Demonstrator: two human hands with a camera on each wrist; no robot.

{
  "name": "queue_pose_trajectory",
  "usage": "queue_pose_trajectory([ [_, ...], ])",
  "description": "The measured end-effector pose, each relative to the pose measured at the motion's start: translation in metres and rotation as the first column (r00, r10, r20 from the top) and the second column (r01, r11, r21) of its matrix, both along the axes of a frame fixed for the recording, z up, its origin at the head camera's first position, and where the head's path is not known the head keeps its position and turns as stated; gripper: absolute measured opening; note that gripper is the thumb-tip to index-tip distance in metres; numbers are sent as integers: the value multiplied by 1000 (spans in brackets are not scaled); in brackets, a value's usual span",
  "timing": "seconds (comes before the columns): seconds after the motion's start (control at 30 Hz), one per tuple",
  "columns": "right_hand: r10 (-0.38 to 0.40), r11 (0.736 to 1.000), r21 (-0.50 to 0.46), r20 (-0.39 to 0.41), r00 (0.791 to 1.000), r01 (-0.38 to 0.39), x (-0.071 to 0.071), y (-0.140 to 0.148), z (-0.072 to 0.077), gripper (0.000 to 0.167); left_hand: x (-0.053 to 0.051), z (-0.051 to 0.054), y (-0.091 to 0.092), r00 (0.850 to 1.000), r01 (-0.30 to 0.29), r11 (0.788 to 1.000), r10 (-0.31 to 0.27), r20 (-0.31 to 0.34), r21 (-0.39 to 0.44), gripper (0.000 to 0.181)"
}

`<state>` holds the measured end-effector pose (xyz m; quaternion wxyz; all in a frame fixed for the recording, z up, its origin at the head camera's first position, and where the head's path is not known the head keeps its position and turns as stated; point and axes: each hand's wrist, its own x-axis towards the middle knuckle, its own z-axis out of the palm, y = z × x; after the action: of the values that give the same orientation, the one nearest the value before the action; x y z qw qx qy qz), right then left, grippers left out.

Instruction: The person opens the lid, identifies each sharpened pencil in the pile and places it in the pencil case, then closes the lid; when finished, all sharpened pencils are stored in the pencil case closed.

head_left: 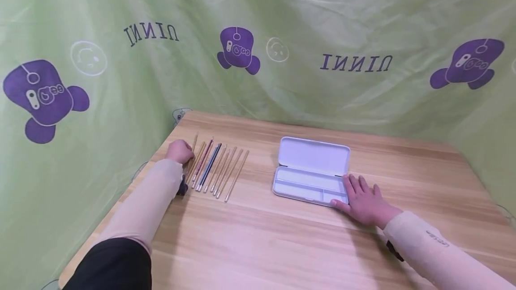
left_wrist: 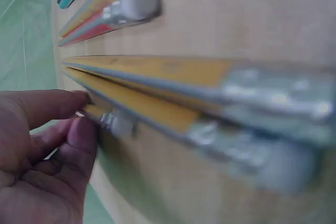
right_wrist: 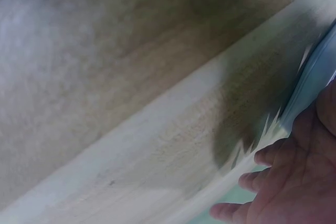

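Observation:
My left hand [head_left: 179, 151] is at the left end of a row of pencils. In the left wrist view its thumb and index finger pinch a yellow pencil [left_wrist: 122, 124] just ahead of the eraser end. Two yellow pencils [left_wrist: 152, 100] lie close beside it, their erasers toward the camera. An open white pencil case [head_left: 314, 155] lies with its lid folded back, and its compartments hold nothing. Against the case's right end rests my right hand [head_left: 364, 202], fingers spread, thumb at the front corner. The right wrist view shows only part of the case's side [right_wrist: 314, 74].
To the right of my left hand lie several more pencils [head_left: 230, 171], side by side, some yellow, with red and blue ones [head_left: 209, 167] among them. The wooden table [head_left: 250, 245] extends in front. A green printed curtain [head_left: 306, 93] hangs along the back and left edges.

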<state>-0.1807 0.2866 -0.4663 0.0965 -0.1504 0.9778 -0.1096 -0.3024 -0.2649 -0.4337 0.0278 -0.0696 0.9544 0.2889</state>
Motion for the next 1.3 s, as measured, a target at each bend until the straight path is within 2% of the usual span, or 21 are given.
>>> queue_pose_trajectory([
  [0.1, 7, 1000, 2, -8, 1000, -7, -1, 0, 2, 114, -4, 6, 3, 999, 10, 999, -8, 40, -36, 9],
  [0.23, 17, 1000, 3, -28, 999, -17, -4, -3, 3, 108, -9, 5, -1, 999, 1, 998, 3, 49, -67, 12],
  [0.37, 16, 1000, 2, -25, 1000, -16, -4, -4, 1, 108, -10, 5, -7, 999, -18, 998, 20, 50, -52, 18],
  [0.5, 12, 1000, 11, -15, 1000, -11, -3, -4, 3, 106, -15, 10, -7, 999, -39, 999, 39, 18, 36, 23],
  [0.57, 6, 1000, 11, -4, 1000, -6, -1, -4, 7, 104, -19, 15, -3, 1000, -19, 996, 20, -12, 89, 25],
  [0.63, 4, 1000, 8, 0, 1000, -4, 1, -6, 11, 102, -23, 22, 6, 1000, -2, 982, 6, -23, 187, 25],
  [0.7, 1, 1000, 5, 7, 1000, -1, 2, -6, 14, 102, -26, 29, 18, 1000, 24, 955, -17, -25, 297, 27],
  [0.73, 3, 1000, 6, 4, 1000, -3, 2, -6, 13, 102, -27, 32, 26, 999, 32, 934, -25, -25, 356, 28],
  [0.83, 7, 1000, 9, -2, 1000, -7, 3, -3, 9, 104, -26, 40, 49, 999, 39, 853, -43, -4, 520, 30],
  [0.9, 1, 1000, 6, -1, 1000, -1, 3, -1, 3, 106, -25, 45, 65, 998, 52, 812, -65, 2, 582, 28],
  [0.93, 1, 1000, 4, -5, 1000, -1, 3, 0, 1, 108, -25, 47, 73, 998, 54, 785, -70, 1, 618, 26],
  [1.0, 3, 1000, -1, -17, 1000, -3, 3, 1, -1, 108, -25, 51, 87, 997, 61, 739, -74, -9, 671, 21],
  [1.1, 3, 1000, -2, -41, 999, -3, 1, 1, -3, 108, -27, 56, 104, 996, 83, 682, -75, -44, 726, 13],
  [1.2, 3, 1000, 1, -61, 998, -3, 1, -1, -2, 106, -30, 59, 116, 992, 121, 641, -111, -64, 758, 21],
  [1.27, 2, 1000, 1, -66, 998, -2, 0, -1, 0, 106, -32, 60, 122, 984, 155, 615, -161, -69, 773, 31],
  [1.3, 3, 1000, 4, -68, 998, -3, 0, -2, 1, 105, -32, 60, 124, 980, 167, 595, -186, -67, 786, 35],
])
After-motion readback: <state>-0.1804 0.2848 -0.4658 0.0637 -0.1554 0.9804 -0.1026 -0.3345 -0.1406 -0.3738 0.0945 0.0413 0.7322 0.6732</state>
